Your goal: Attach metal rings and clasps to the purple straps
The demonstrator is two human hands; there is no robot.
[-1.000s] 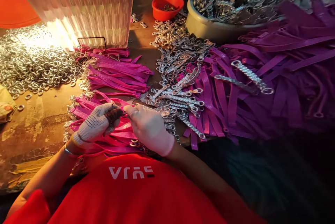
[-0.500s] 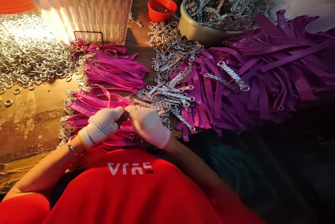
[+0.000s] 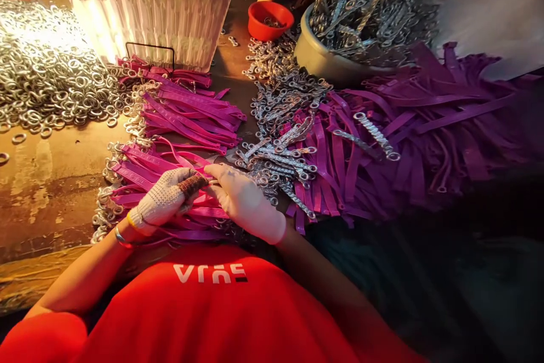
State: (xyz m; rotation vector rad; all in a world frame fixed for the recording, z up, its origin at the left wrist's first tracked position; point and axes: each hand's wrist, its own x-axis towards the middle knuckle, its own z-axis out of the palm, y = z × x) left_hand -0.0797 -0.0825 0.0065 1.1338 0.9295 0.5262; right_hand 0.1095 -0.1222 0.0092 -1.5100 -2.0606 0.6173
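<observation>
My left hand (image 3: 164,199), in a white dotted glove, is closed around a pink strap (image 3: 181,153), whose loop rises behind the fingers. A brown covering or wrapped piece (image 3: 193,183) shows at its thumb and fingertips; I cannot tell which. Facing it, my right hand (image 3: 249,201), in a plain white glove, pinches a small metal piece (image 3: 213,182) where the fingertips of both hands meet. Fingers hide how the strap and metal join. Beneath both hands lies a pile of pink straps (image 3: 136,170) with metal rings (image 3: 102,210) at their left ends.
Loose metal rings (image 3: 55,80) are heaped at the left beside a ribbed translucent panel (image 3: 153,6). Twisted metal links (image 3: 276,159) and purple straps (image 3: 425,119) spread to the right. Behind stand a red bowl (image 3: 270,26) and a beige basin (image 3: 318,51) full of chain links.
My right hand's fingers have straightened and shifted slightly down, showing the small metal piece. My left hand has turned, so the brown piece is now in sight. The whole view has tilted a little.
</observation>
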